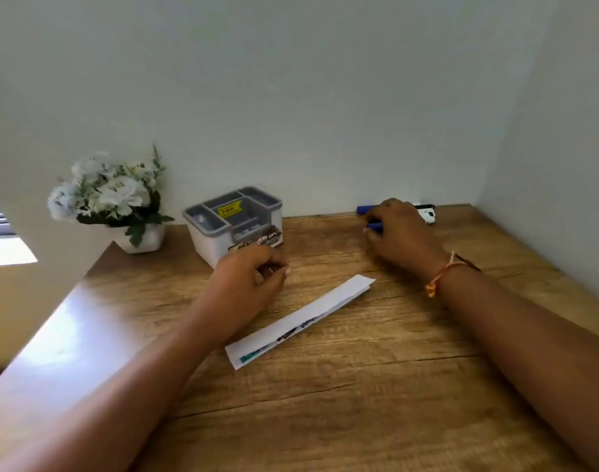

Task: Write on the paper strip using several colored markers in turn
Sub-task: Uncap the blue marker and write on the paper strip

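Observation:
A white paper strip (301, 320) lies slanted across the middle of the wooden desk (359, 403), with green, black and blue writing along its near edge. My right hand (402, 233) reaches to the back of the desk and closes around a blue marker (374, 227). Another blue marker (364, 209) pokes out behind the fingers. Black and white markers (427, 212) lie by the wall, partly hidden by the hand. My left hand (254, 277) hovers left of the strip's far end, fingers curled loosely, and whether it holds anything small is unclear.
A clear plastic box with a grey lid and a yellow sticker (235, 223) stands just behind my left hand. A white pot of white flowers (114, 199) sits at the back left corner. Walls close in the desk behind and to the right.

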`<state>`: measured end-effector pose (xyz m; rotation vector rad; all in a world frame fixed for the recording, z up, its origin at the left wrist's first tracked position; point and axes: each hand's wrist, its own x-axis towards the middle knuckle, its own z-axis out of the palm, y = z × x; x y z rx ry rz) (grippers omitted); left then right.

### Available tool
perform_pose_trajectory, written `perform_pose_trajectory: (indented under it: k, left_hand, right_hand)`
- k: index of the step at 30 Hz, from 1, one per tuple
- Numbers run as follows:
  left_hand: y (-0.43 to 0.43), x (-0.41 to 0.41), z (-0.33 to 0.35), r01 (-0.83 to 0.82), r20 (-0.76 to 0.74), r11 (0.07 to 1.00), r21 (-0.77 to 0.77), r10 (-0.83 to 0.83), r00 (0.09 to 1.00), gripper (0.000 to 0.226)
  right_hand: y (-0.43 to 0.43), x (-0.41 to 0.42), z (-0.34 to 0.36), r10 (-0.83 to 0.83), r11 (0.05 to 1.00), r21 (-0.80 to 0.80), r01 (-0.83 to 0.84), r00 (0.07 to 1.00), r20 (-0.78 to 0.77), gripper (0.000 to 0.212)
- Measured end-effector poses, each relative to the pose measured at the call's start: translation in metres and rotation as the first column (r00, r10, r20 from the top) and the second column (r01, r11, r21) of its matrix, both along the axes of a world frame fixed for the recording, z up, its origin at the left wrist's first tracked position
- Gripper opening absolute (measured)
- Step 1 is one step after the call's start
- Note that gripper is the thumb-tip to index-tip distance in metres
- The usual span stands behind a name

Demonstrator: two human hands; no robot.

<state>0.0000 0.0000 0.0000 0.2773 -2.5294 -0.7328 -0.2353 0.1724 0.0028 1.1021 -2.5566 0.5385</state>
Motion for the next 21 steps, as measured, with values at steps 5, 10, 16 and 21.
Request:
perform_pose_trajectory:
  k: [5,10,16,21]
  left_hand:
    - [0.005,0.001,0.000,0.029,0.025,0.997,-0.069,-0.027,0.999,0.012]
    - [0.002,0.001,0.002,0.010,0.038,0.998,-0.058,-0.008,0.999,0.015]
    - [0.003,0.004,0.003,0.015,-0.012,1.000,0.015,-0.015,1.000,0.011]
    - [0.009,0.011,0.010,0.074,-0.062,0.949,0.305,-0.058,0.996,0.016]
  right_hand:
    - [0.011,-0.012,0.000,-0.059,0.988,0.145,0.060,0.998,-0.007,0.037]
    - [0.014,-0.015,-0.003,-0.043,0.989,0.139,0.048,0.998,-0.040,0.029]
    - [0.012,0.003,0.007,0.067,0.981,0.189,-0.038,0.987,-0.149,0.023]
    - [0.007,0.068,0.043,0.266,0.963,-0.006,-0.268,0.955,-0.129,0.018]
